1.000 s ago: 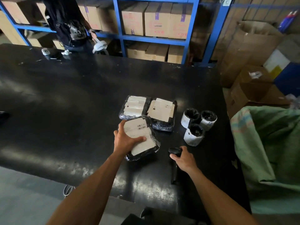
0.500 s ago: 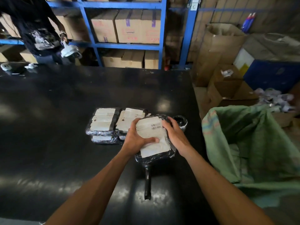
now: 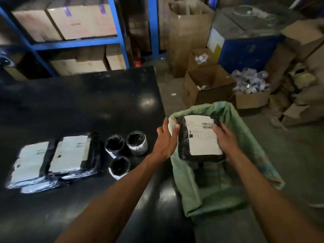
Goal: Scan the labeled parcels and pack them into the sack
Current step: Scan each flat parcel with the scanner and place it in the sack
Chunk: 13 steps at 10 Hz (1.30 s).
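Now the right hand grips the parcel over the sack; left hand released.

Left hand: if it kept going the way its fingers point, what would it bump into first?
Probably the green sack: the left hand points at its near rim, beside the parcel.
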Motion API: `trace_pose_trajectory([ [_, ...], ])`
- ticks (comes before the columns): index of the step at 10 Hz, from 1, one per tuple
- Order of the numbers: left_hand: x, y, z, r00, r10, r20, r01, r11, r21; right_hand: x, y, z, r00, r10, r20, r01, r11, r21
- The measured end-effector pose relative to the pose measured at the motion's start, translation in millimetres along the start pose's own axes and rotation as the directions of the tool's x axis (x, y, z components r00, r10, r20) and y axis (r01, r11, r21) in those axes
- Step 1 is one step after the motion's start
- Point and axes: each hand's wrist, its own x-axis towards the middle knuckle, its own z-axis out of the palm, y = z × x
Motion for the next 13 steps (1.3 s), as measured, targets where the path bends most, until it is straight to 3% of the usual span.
trace_pose_trajectory([
  [1, 20.7, 0.9, 43.3, 0.997, 0.068, -0.031, -0.062, 0.984, 0.168, 22.8, 24.7, -39.1, 0.997, 0.078, -0.016, -0.078, 0.997, -0.010],
  [2, 40.9, 3.4, 76.5, 0.999, -0.003, -0.035, 0.014, 0.953, 0.304, 42.1, 63.1, -57.1, 0.988, 0.149, 0.030, -0.145, 0.984, -0.102],
  [4, 61.8, 9.3, 103.5, 0.973, -0.013, -0.231, 0.128, 0.863, 0.490, 57.3, 135.7, -39.6, 0.920, 0.336, 0.200, -0.234, 0.883, -0.407],
  [6, 65.3, -0.3, 101.2, 0.967, 0.016, -0.255, 0.112, 0.870, 0.480, 64.2, 173.8, -14.7, 0.846, 0.450, 0.285, -0.232, 0.792, -0.564],
  [8, 67.8, -5.9, 99.8, 0.974, 0.002, -0.227, 0.100, 0.894, 0.437, 48.1, 207.5, 13.8, 0.890, 0.389, 0.240, -0.272, 0.873, -0.404],
  [9, 67.3, -7.2, 98.9, 0.973, 0.003, -0.229, 0.100, 0.894, 0.436, 47.2, 220.7, 19.9, 0.888, 0.401, 0.225, -0.280, 0.859, -0.428],
  [10, 67.1, -12.6, 98.1, 0.977, 0.007, -0.215, 0.098, 0.874, 0.476, 57.5, 220.5, 17.4, 0.820, 0.522, 0.234, -0.274, 0.718, -0.640],
  [11, 66.5, -14.0, 98.2, 0.970, 0.053, -0.238, 0.065, 0.885, 0.460, 56.9, 198.6, 16.4, 0.786, 0.547, 0.290, -0.046, 0.519, -0.854],
  [12, 66.2, -13.0, 97.7, 0.959, 0.070, -0.273, 0.062, 0.893, 0.445, 43.5, 190.8, 27.6, 0.727, 0.499, 0.471, 0.295, 0.393, -0.871],
  [13, 66.9, -20.6, 98.3, 0.966, 0.102, -0.237, 0.030, 0.869, 0.494, 28.9, 211.5, 40.4, 0.666, 0.494, 0.559, 0.509, 0.247, -0.824],
])
